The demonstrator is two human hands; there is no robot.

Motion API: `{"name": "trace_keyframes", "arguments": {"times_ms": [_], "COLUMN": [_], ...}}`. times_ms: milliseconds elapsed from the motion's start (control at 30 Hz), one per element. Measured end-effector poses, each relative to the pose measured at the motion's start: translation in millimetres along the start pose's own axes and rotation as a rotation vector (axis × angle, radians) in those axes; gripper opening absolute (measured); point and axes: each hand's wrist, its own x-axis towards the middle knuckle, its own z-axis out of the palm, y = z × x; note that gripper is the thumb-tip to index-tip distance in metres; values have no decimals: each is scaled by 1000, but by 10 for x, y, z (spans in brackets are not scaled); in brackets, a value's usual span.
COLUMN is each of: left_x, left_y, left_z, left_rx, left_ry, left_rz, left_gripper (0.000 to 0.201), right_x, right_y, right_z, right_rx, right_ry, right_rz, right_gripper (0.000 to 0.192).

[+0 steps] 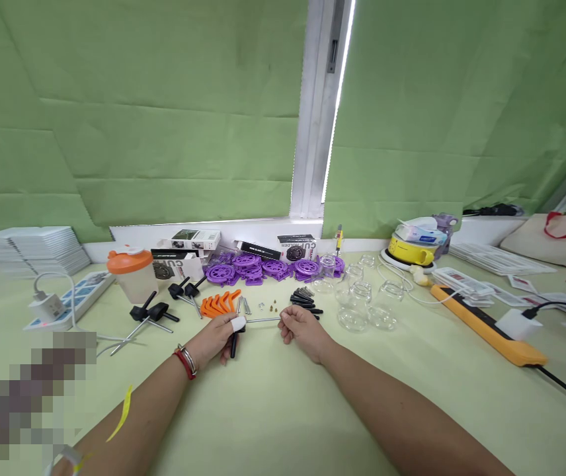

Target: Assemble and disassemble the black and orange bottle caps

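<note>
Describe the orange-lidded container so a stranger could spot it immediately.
Start at the white power strip on the table's left side. Just right of it stands the container, in front of the boxes under the window. It is the only translucent tub with an orange lid; the orange clips nearby lie flat.

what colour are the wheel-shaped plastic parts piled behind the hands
Purple; the wheel-shaped parts show clearly in the head view.

Rod (263, 320) btwn both hands; discs (263, 268) behind, jars (362, 301) right, shaker (131, 272) left.
</note>
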Motion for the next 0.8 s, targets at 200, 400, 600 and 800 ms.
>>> {"name": "trace_keyframes", "arguments": {"times_ms": [200,400,600,800], "left_x": [-6,-11,-3,-8], "left_y": [34,34,18,27], "left_z": [10,13,6,6], "left_rx": [9,-7,-4,-8], "left_ry": [10,-1,-5,-3], "left_rz": [-21,-2,-2,-7], "left_gripper": [39,40,40,40], "right_x": [0,14,17,20], "right_y": [26,51,41,46], "right_z": [-1,-20,-16,-12], "right_rx": [3,-34,-39,-51], "right_ry": [-8,-20,-19,-9], "right_rz": [-22,-15,-7,3], "right_gripper": [28,29,34,34]}}
